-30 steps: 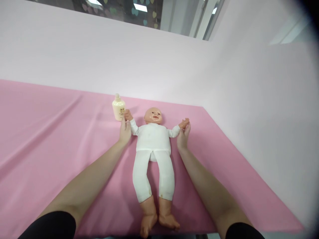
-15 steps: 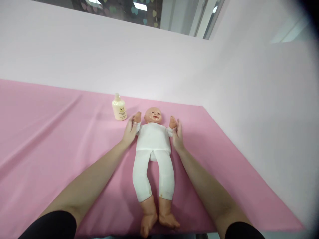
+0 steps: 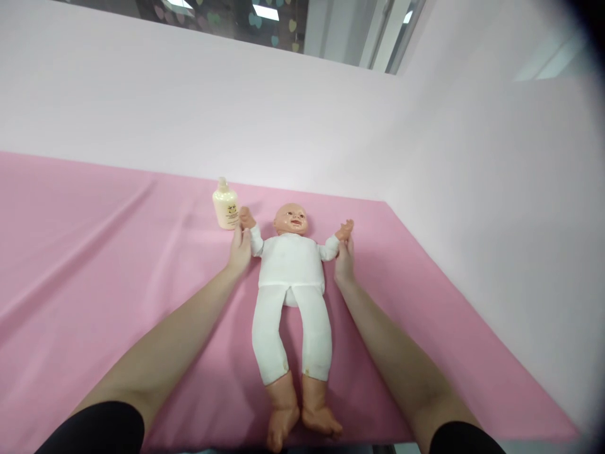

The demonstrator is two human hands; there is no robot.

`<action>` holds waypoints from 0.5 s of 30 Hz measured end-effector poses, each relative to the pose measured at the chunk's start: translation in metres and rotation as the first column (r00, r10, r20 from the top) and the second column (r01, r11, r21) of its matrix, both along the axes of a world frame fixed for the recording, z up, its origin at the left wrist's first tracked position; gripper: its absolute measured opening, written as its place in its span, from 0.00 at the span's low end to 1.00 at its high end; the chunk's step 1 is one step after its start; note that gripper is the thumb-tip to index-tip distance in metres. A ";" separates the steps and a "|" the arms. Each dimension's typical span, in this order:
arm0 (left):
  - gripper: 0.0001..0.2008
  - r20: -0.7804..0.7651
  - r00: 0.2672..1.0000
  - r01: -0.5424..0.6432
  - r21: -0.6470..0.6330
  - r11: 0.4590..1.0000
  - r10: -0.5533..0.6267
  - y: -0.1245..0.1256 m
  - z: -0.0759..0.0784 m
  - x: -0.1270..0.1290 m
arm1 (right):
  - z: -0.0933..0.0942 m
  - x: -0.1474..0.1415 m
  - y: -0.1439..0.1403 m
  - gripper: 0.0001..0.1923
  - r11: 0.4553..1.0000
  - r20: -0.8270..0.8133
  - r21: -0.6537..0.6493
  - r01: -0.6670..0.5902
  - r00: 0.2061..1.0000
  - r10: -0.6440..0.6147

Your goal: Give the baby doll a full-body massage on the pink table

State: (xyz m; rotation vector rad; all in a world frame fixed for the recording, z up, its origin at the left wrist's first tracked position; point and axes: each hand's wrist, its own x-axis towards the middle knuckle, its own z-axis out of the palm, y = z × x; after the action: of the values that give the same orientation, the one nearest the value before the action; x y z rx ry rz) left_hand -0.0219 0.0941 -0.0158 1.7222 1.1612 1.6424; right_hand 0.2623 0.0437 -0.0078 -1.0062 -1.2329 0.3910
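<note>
A baby doll [image 3: 293, 261] in a white top and white trousers lies on its back, head away from me and bare feet toward me. Its arms are spread out to both sides. My left hand [image 3: 241, 250] grips the doll's arm at the wrist on the left, thumb up along it. On the other side, my right hand [image 3: 345, 261] has hold of the doll's other arm close to its hand. Some fingers of both hands are hidden. A pale yellow bottle [image 3: 225, 205] with a clear cap stands upright just beyond my left hand, close to the doll's hand.
A pink sheet [image 3: 118, 265] with some creases covers the table beneath the doll. White walls [image 3: 265, 120] border it at the back and on the right. A window [image 3: 227, 25] with heart-shaped decorations is set high in the back wall.
The doll's arms have moved outward and apart, with both my hands going along. The doll's left-side hand is now beside the bottle. Its body and the bottle have stayed put.
</note>
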 end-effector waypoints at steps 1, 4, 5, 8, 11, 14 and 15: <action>0.25 -0.043 0.999 0.029 0.011 1.000 -0.029 -0.007 0.005 0.004 | 0.004 -0.005 -0.005 0.29 0.999 0.025 -0.007 -0.034 0.999 0.034; 0.24 -0.341 0.927 0.181 0.041 0.983 -0.157 -0.023 0.019 0.016 | 0.010 -0.017 -0.015 0.26 0.983 0.279 -0.126 -0.136 0.946 0.166; 0.23 -0.427 0.886 0.217 0.040 0.975 -0.179 -0.026 0.022 0.019 | 0.011 -0.019 -0.017 0.25 0.979 0.360 -0.147 -0.143 0.914 0.188; 0.22 -0.467 0.867 0.214 0.037 0.976 -0.172 -0.030 0.026 0.022 | 0.011 -0.022 -0.021 0.26 0.977 0.405 -0.167 -0.129 0.895 0.187; 0.24 -0.197 0.969 0.151 -0.006 0.989 -0.149 -0.027 0.022 0.021 | 0.013 -0.021 -0.020 0.29 0.980 0.157 -0.153 -0.127 0.976 0.151; 0.23 0.184 0.981 0.080 -0.108 0.991 -0.059 -0.015 0.012 0.016 | 0.011 -0.015 -0.012 0.29 0.995 -0.115 -0.045 -0.087 0.990 0.081; 0.22 0.292 0.956 0.052 -0.145 0.988 -0.007 -0.009 0.007 0.014 | 0.009 -0.011 -0.008 0.28 0.998 -0.203 -0.028 -0.049 0.978 0.042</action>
State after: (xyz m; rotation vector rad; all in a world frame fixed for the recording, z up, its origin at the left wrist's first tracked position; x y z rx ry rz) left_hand -0.0081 0.0848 -0.0085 1.3438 1.0819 1.6752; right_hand 0.2511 0.0358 0.0009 -0.9427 -1.0702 0.5373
